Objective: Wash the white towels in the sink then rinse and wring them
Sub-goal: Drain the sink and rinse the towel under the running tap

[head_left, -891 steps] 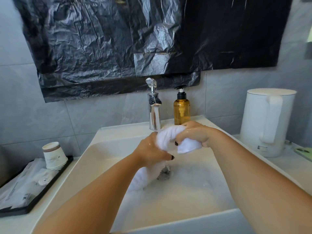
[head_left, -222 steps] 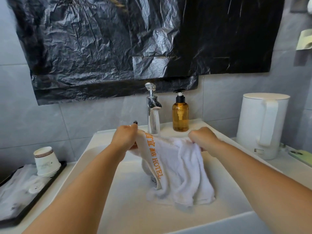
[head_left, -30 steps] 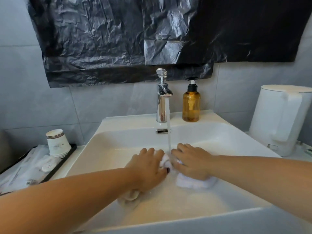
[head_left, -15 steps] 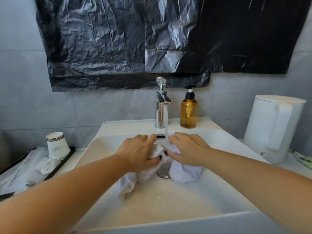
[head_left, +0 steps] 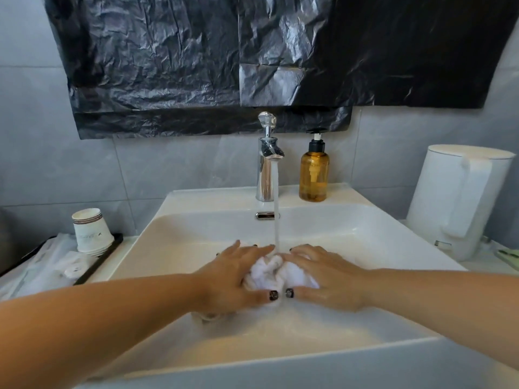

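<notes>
Grey tiles cover the wall ahead of me, and crumpled black plastic sheeting point(head_left: 213, 60) is hung across its upper part. Below it a white sink point(head_left: 365, 228) is set into the surface, with a chrome tap point(head_left: 266, 161) at the back rim and an amber pump bottle point(head_left: 313, 175) just beside it to the right. Water runs from the tap in a thin stream point(head_left: 276, 214) that lands on the white towel point(head_left: 278, 273), which lies bunched in the middle of the basin between my hands. My left hand point(head_left: 236, 279) lies on the left side of the bundle, fingers spread and fairly straight, thumb laid along its near edge; that grip presses on the cloth. My right hand point(head_left: 323, 276) mirrors it on the right side, fingers splayed over the towel, thumb pointing inward so the two dark-painted thumbnails nearly meet. A white kettle point(head_left: 457, 200) stands on the surface to the right of the sink. To the left a stack of paper cups point(head_left: 90, 231) sits on a black tray point(head_left: 98, 261) alongside some plastic-wrapped packets point(head_left: 50, 268).
</notes>
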Demonstrator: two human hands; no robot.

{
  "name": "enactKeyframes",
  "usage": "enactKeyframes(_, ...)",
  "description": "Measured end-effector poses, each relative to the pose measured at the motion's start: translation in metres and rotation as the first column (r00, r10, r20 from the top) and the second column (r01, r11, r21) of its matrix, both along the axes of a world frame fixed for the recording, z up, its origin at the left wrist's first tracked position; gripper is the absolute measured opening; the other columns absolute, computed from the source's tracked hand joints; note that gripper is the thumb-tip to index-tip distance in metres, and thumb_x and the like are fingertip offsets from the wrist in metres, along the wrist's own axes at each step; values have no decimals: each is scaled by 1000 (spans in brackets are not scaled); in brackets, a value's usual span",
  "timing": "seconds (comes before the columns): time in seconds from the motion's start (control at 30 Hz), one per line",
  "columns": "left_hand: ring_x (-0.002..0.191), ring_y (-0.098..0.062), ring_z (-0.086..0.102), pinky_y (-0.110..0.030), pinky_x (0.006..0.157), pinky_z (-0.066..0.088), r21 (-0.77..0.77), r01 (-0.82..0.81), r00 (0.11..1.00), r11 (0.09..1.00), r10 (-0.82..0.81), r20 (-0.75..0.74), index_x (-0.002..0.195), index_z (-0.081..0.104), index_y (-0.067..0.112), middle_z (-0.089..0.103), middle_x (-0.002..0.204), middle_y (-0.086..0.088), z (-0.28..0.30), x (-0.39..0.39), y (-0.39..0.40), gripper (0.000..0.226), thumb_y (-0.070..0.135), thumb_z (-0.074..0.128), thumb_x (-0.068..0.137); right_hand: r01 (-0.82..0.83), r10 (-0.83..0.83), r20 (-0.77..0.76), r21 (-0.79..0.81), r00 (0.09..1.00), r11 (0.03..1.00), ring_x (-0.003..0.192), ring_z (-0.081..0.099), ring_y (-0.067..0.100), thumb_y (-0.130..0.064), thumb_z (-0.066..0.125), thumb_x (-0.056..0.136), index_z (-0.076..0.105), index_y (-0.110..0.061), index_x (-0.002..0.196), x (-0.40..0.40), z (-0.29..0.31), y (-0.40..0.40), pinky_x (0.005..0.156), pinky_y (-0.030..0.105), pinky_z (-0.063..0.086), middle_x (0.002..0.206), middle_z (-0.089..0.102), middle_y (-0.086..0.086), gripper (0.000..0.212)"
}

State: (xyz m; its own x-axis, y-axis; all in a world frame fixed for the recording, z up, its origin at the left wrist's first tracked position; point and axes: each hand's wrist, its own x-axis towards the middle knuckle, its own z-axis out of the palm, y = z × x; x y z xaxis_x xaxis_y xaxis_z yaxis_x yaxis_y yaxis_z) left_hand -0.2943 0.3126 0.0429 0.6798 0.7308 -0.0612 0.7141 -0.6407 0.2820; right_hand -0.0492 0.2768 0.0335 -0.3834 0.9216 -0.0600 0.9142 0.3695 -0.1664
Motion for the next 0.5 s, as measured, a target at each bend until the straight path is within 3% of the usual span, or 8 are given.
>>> enactKeyframes(0.07, 134, -18, 36, -33, 115, 27, 90, 25, 997, 996, -31, 72, 141, 36, 42, 47, 141, 11, -13, 7, 11, 66, 72, 53, 85, -18, 8, 104, 90, 995, 996, 128, 32, 17, -65, 41, 92, 22, -34, 149, -6, -5, 4, 105, 41, 30, 143, 29, -5, 68)
enactKeyframes(0.13, 104, -14, 48, -34, 96, 42, 192, 34, 991, 981, -59, 124, 118, 50, 35, 56, 111, 10, -22, 8, 20, 56, 76, 47, 80, -69, 39, 137, 221, 990, 973, 105, 36, 13, -58, 42, 94, 39, -25, 134, -6, -6, 10, 89, 36, 34, 117, 38, -6, 52)
enactKeyframes(0.2, 90, -14, 46, -32, 81, 42, 260, 32, 984, 965, -76, 160, 103, 50, 28, 54, 96, 8, -28, 11, 25, 54, 74, 38, 78, -125, 81, 145, 328, 986, 936, 89, 33, 10, -58, 37, 92, 45, -24, 110, -6, -9, 18, 72, 33, 28, 98, 32, -12, 39)
enactKeyframes(0.3, 79, -16, 46, -31, 66, 34, 290, -21, 970, 957, -51, 239, 88, 40, 27, 50, 83, 7, -29, 18, 28, 45, 69, 29, 77, -80, 28, 134, 405, 991, 911, 90, 49, 13, -62, 18, 83, 49, -24, 100, -10, -12, 26, 57, 28, 20, 90, 34, -15, 52)
enactKeyframes(0.4, 69, -15, 50, -28, 57, 31, 194, -161, 917, 968, 73, 393, 82, 41, 24, 54, 74, 6, -28, 22, 34, 36, 60, 34, 81, 29, -70, 98, 377, 993, 926, 85, 51, 12, -50, 28, 94, 39, -34, 84, -20, -2, 27, 69, 32, 33, 83, 42, -14, 22)
enactKeyframes(0.5, 75, -16, 56, -30, 61, 36, 116, -235, 894, 965, 168, 415, 87, 51, 23, 60, 80, 5, -24, 23, 35, 40, 60, 36, 81, 82, -105, 66, 287, 992, 954, 85, 56, 17, -44, 33, 95, 32, -35, 73, -26, 8, 28, 77, 39, 43, 84, 50, -12, 23)
